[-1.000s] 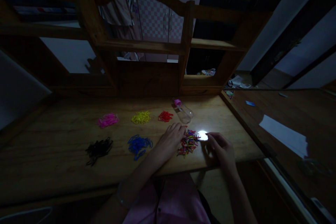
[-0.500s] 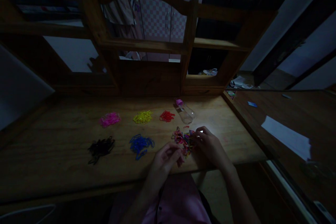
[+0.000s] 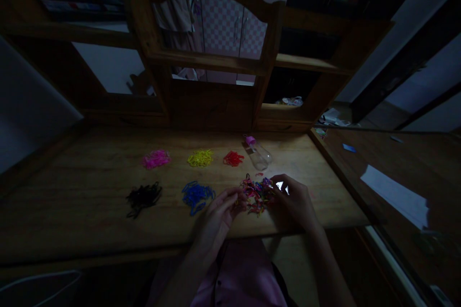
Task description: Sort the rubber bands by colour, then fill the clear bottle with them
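Note:
A mixed pile of small coloured rubber bands (image 3: 258, 194) lies on the wooden table between my hands. My left hand (image 3: 221, 211) is at its left edge, fingers curled together around a few bands, partly hidden by the fingers. My right hand (image 3: 296, 197) reaches in from the right, its thumb and fingertips closed on bands at the pile's edge. One-colour heaps lie to the left: blue bands (image 3: 196, 196), black bands (image 3: 144, 197), pink bands (image 3: 156, 159), yellow bands (image 3: 200, 158) and red bands (image 3: 233, 158). One loose red band (image 3: 259, 174) sits just behind the mixed pile.
Behind the mixed pile a clear bottle (image 3: 260, 157) with a pink cap lies on its side. A wooden shelf frame (image 3: 212, 62) rises along the back of the table (image 3: 90, 192). At the right, a lower brown surface holds white paper sheets (image 3: 396, 196) and a small blue card (image 3: 348, 147).
My left hand has shifted left and slightly up from the front of the mixed pile to its left edge. My right hand stays at the right edge. The whole view has swung slightly.

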Motion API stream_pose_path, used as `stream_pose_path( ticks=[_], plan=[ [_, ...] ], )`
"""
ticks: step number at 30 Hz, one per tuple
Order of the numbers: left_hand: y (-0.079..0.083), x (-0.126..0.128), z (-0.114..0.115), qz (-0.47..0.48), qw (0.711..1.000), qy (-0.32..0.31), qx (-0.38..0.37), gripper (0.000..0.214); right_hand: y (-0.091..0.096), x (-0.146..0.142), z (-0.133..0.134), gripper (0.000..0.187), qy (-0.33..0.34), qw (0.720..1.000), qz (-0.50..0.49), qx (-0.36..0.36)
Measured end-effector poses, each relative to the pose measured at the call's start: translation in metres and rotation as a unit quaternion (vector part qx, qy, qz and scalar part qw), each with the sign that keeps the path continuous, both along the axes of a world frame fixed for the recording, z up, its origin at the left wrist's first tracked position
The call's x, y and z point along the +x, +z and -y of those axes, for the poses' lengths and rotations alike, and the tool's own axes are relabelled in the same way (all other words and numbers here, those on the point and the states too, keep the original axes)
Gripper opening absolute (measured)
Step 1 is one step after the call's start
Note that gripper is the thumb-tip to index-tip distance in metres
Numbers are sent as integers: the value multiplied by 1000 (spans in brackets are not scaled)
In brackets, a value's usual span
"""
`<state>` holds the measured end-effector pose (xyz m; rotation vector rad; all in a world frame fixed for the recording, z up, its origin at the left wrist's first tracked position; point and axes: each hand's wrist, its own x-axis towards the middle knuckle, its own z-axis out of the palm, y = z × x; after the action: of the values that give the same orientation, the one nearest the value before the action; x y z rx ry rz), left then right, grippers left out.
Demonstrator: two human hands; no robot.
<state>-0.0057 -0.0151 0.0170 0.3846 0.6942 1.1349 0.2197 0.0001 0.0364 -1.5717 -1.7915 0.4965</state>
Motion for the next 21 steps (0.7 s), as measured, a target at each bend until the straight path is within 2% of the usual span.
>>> stream_pose_path(
  ticks=[8,13,15,17,19,21],
  plan=[
    [-12,-1,-5,26,999,1,-22,19,2,-1,-2,24,-22,997,-72,-16],
    [0,2,-2,107,992,-24,-63,17,10,-13,9,16,-27,996,-83,-26],
    [9,9,3,134,986,-44,-86,23,19,-28,19,10,12,997,-74,-14],
    [15,18,8,135,984,-62,-100,25,29,-46,29,7,82,995,-49,-2],
    [17,26,13,123,984,-67,-106,23,36,-59,38,13,144,989,-25,15],
    [16,27,15,111,986,-57,-110,21,38,-62,42,17,165,985,-25,32]
  ],
)
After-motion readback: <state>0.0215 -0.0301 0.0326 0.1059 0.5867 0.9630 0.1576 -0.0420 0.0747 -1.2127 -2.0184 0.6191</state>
